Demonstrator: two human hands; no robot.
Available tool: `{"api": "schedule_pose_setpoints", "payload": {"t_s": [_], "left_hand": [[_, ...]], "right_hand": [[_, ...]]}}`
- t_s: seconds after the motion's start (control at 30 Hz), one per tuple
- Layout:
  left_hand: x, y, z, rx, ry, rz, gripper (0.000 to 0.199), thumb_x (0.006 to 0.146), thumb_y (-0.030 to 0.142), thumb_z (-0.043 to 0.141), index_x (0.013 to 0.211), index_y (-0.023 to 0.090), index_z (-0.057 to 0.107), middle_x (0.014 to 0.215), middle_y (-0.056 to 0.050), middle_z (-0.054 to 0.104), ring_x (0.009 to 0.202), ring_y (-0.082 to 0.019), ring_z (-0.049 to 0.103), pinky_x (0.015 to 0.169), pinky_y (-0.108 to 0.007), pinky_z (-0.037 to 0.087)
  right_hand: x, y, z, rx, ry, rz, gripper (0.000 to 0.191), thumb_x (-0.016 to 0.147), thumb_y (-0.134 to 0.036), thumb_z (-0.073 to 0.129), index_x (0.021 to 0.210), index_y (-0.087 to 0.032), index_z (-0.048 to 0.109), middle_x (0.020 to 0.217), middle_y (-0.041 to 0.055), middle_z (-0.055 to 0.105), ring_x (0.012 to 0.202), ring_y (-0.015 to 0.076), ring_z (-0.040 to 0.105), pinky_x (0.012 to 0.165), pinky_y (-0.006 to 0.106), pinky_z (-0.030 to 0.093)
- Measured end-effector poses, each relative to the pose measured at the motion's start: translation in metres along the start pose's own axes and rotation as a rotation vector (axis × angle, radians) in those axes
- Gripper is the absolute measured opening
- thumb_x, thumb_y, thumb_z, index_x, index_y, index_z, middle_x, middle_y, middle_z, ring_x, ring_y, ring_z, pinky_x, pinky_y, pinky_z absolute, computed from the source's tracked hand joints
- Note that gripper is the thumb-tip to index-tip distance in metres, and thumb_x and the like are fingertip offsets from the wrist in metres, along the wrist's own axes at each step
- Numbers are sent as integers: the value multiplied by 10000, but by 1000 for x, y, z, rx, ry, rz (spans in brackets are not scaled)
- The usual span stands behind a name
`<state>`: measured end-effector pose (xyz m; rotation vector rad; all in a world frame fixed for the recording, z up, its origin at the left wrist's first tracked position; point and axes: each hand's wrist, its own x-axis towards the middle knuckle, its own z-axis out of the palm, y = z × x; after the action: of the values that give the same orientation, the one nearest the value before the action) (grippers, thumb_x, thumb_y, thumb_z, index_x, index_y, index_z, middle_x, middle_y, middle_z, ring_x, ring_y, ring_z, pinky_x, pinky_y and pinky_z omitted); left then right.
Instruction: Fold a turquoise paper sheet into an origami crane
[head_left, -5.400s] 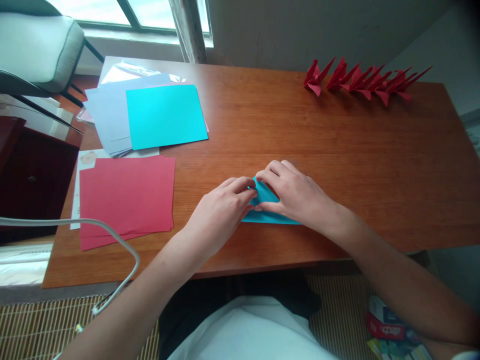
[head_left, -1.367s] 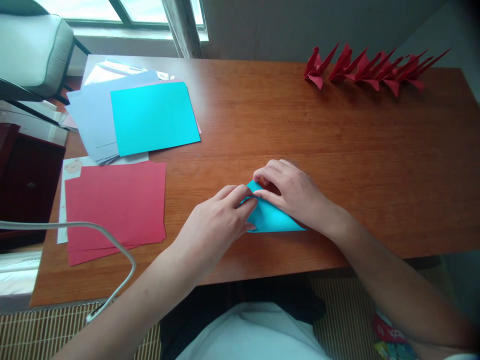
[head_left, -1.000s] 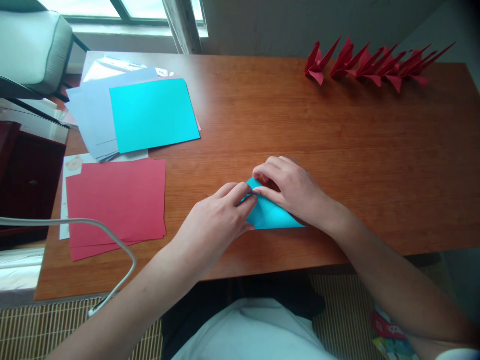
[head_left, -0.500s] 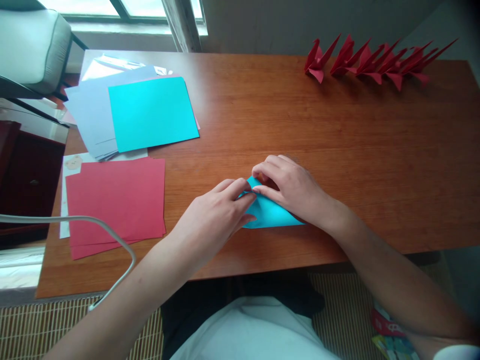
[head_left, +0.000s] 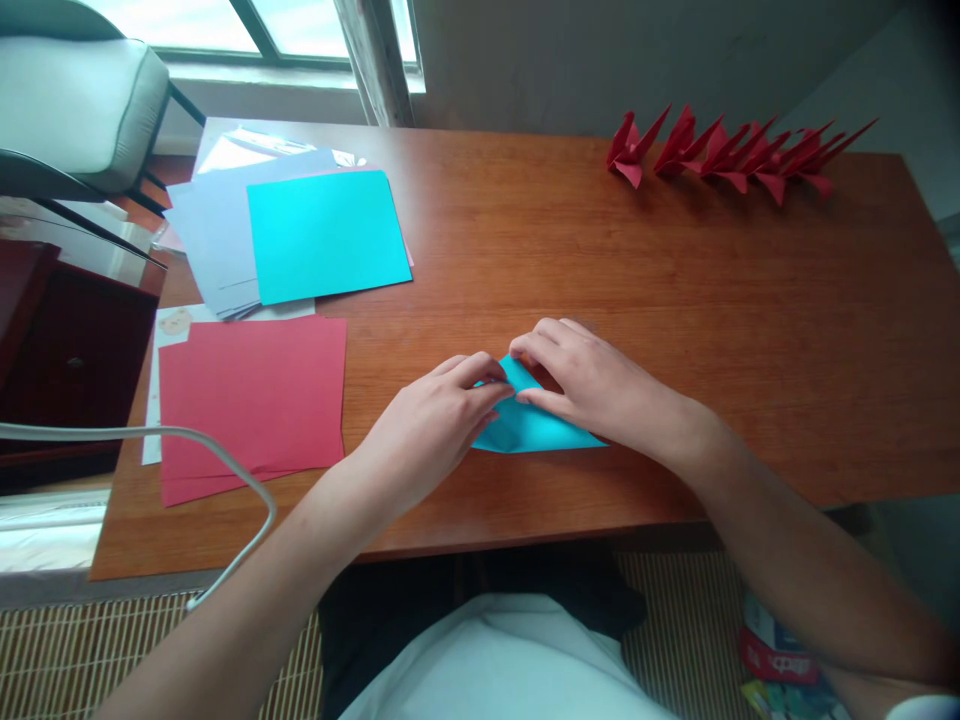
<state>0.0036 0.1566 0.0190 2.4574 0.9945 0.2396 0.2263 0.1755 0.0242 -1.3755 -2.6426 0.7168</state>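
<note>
A folded piece of turquoise paper (head_left: 536,430), roughly triangular, lies near the front edge of the wooden table. Its long side faces me. My left hand (head_left: 450,405) covers its left part, with thumb and fingertips pinched together on the paper near the middle. From the right, my right hand (head_left: 592,375) reaches over the slanting side, its fingertips at the top corner and its thumb on the paper close to my left fingertips. The fingers hide part of the folds.
Red sheets (head_left: 255,400) lie at the left, under a white cable (head_left: 217,455). Behind them, a turquoise sheet (head_left: 326,240) tops pale papers (head_left: 217,230). Several red folded paper cranes (head_left: 739,160) stand in a row at the back right of the table (head_left: 480,230).
The camera view has shifted slightly. My left fingers have closed more tightly over the paper, and my right thumb has moved slightly away from the top corner.
</note>
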Motion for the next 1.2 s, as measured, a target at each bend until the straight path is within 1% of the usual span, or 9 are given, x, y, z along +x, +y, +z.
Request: {"api": "schedule_pose_setpoints", "payload": {"t_s": [0.23, 0.4, 0.5, 0.67, 0.8, 0.93, 1.1, 1.2], "left_hand": [[2, 1, -3, 13, -23, -12, 260, 993, 160, 500, 1172, 196, 684, 1176, -84, 635, 1086, -231, 633, 908, -367, 559], [1, 5, -5, 40, -60, -26, 267, 984, 137, 496, 1173, 198, 675, 1194, -87, 629, 1103, -236, 625, 916, -373, 562], [1, 5, -5, 40, -61, -30, 248, 979, 146, 515, 1159, 203, 676, 1202, -84, 626, 1118, -237, 624, 928, -373, 564], [2, 5, -5, 30, -79, -35, 187, 968, 173, 572, 1120, 199, 677, 1208, -82, 621, 1137, -236, 617, 963, -385, 558], [3, 6, -6, 28, -83, -31, 157, 944, 221, 639, 1094, 188, 675, 1218, -88, 626, 1145, -250, 617, 960, -408, 566], [3, 4, -5, 40, -72, -14, 199, 922, 228, 678, 1116, 183, 677, 1244, -96, 630, 1153, -256, 620, 959, -413, 572], [2, 2, -4, 38, -67, -5, 288, 921, 254, 685, 1202, 196, 659, 1313, -100, 613, 1210, -272, 601, 975, -427, 571], [2, 3, -4, 48, -71, -11, 287, 928, 243, 674, 1210, 195, 656, 1350, -101, 596, 1258, -283, 575, 993, -435, 564]], "right_hand": [[1, -6, 0, -74, -29, 37, 352, 868, -352, 737, 1143, -182, 598, 1100, 91, 615, 1028, 267, 570, 899, 374, 466], [3, -20, -7, -157, -83, 106, 438, 820, -423, 795, 1122, -169, 605, 1107, 97, 623, 1046, 279, 578, 841, 365, 481], [5, -27, -13, -192, -104, 142, 497, 782, -440, 832, 1119, -159, 599, 1118, 104, 631, 1075, 290, 586, 792, 351, 491], [8, -36, -15, -241, -133, 160, 633, 706, -484, 886, 1149, -149, 584, 1125, 134, 645, 1074, 313, 601, 721, 340, 507], [7, -37, -10, -298, -88, 144, 829, 610, -557, 919, 1229, -138, 560, 1120, 165, 646, 1050, 344, 600, 690, 362, 527], [6, -37, -6, -327, -55, 116, 1006, 595, -612, 903, 1365, -109, 496, 1143, 192, 644, 1052, 356, 594, 679, 379, 540], [10, -38, -8, -347, -111, 97, 1088, 632, -644, 870, 1477, -120, 429, 1197, 220, 644, 1106, 366, 585, 718, 366, 538], [12, -36, -10, -350, -134, 68, 1145, 604, -638, 887, 1501, -112, 409, 1208, 221, 641, 1117, 372, 583, 719, 370, 535]]}}
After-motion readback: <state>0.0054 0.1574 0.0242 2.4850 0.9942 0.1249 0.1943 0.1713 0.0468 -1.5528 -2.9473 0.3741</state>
